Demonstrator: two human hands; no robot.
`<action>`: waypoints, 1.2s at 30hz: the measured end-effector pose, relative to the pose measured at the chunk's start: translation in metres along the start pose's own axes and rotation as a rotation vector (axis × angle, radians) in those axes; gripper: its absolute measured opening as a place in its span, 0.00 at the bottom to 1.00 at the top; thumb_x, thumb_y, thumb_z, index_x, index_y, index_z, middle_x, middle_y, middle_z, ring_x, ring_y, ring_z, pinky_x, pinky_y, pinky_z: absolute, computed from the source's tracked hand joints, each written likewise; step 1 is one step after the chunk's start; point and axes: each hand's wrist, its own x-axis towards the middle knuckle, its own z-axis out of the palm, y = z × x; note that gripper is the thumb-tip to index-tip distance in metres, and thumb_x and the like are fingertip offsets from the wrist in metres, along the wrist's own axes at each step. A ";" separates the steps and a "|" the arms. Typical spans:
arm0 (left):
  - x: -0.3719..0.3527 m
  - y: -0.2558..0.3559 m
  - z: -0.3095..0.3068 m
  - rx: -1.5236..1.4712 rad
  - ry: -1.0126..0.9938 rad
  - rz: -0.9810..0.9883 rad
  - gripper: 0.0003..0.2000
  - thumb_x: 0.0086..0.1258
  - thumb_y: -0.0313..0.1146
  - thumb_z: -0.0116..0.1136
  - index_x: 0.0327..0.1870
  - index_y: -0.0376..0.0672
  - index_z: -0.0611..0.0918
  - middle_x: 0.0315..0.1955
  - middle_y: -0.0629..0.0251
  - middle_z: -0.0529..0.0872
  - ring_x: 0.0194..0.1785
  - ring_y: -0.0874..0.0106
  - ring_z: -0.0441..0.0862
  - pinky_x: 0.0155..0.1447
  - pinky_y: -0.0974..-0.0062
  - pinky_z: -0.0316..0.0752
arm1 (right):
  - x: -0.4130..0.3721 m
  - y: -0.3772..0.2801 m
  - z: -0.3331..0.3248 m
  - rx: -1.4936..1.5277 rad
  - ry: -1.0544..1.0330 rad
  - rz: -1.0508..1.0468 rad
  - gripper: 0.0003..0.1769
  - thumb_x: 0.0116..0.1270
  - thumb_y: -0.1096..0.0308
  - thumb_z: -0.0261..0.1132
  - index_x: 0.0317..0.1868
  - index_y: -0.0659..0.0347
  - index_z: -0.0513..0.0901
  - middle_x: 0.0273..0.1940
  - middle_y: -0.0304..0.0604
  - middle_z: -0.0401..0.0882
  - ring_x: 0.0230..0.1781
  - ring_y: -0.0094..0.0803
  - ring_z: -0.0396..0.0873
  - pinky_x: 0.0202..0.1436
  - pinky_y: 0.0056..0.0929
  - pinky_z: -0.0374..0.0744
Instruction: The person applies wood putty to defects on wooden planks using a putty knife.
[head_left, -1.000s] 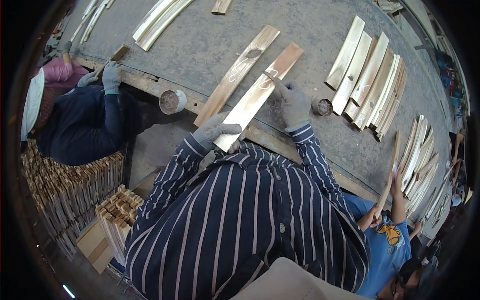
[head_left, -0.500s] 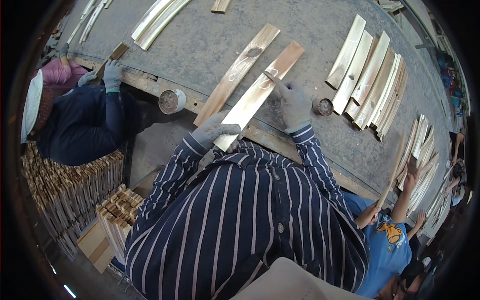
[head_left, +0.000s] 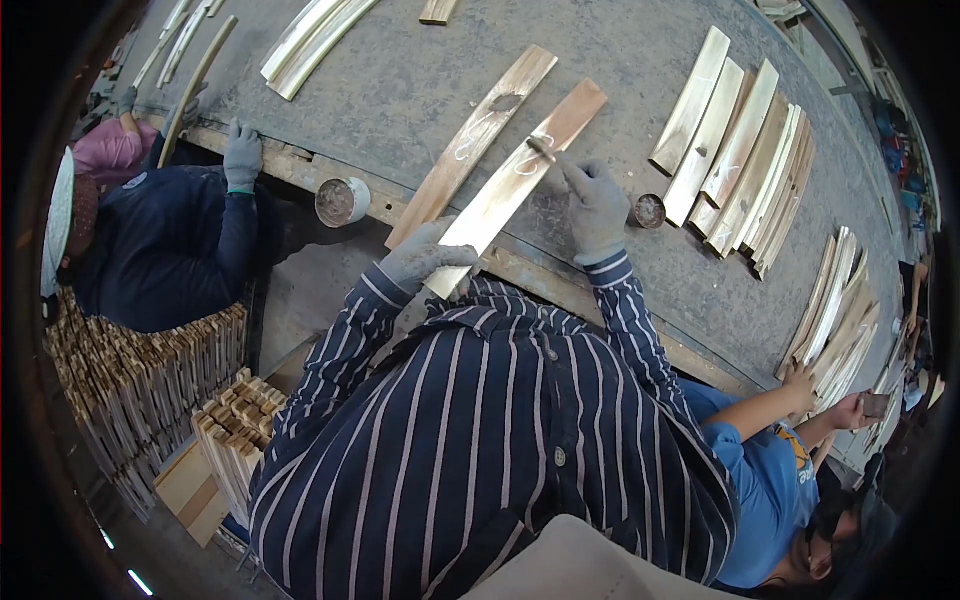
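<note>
My left hand (head_left: 425, 258), in a grey glove, is closed round the near end of a pale wooden slat (head_left: 500, 205). The slat slants away over the table edge and bears white chalk marks. In my gloved right hand (head_left: 597, 212) is a small putty knife (head_left: 541, 149), its dark blade resting on the slat's upper part. Most of its handle is hidden by the fingers. A second slat (head_left: 455, 165) with a dark knot lies just left of the held one. Near my right hand stands a small tin (head_left: 648, 211) with brown paste inside.
Several slats (head_left: 745, 160) lie in a row at the right of the grey table (head_left: 400, 100). A white tub (head_left: 343, 202) stands at the table edge. One co-worker (head_left: 165, 245) sits at the left, another in blue (head_left: 765, 480) at the right. Stacked wood (head_left: 150, 360) fills the lower left.
My right hand has moved slightly right and the blade lies at another angle on the slat. The left co-worker's slat has swung up; the right co-worker's arms have shifted, their raised slat lowered.
</note>
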 end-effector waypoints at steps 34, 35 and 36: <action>0.010 -0.020 -0.002 1.107 0.407 0.340 0.30 0.60 0.43 0.59 0.63 0.38 0.69 0.37 0.43 0.81 0.42 0.50 0.81 0.47 0.57 0.74 | -0.014 0.001 -0.020 0.059 0.032 -0.052 0.13 0.59 0.71 0.61 0.45 0.50 0.83 0.32 0.36 0.78 0.30 0.30 0.76 0.30 0.27 0.74; 0.009 -0.019 0.003 1.105 0.405 0.337 0.30 0.60 0.43 0.59 0.63 0.38 0.69 0.37 0.43 0.81 0.42 0.50 0.81 0.47 0.57 0.74 | -0.015 0.001 -0.022 0.194 0.054 0.011 0.11 0.61 0.70 0.61 0.44 0.53 0.83 0.31 0.35 0.77 0.28 0.27 0.75 0.29 0.25 0.72; 0.010 -0.018 0.013 1.123 0.507 0.356 0.32 0.58 0.37 0.59 0.66 0.42 0.66 0.40 0.46 0.80 0.44 0.52 0.80 0.49 0.60 0.74 | -0.015 0.001 -0.023 0.341 0.055 0.121 0.09 0.62 0.69 0.62 0.43 0.56 0.84 0.29 0.33 0.76 0.27 0.24 0.73 0.28 0.23 0.71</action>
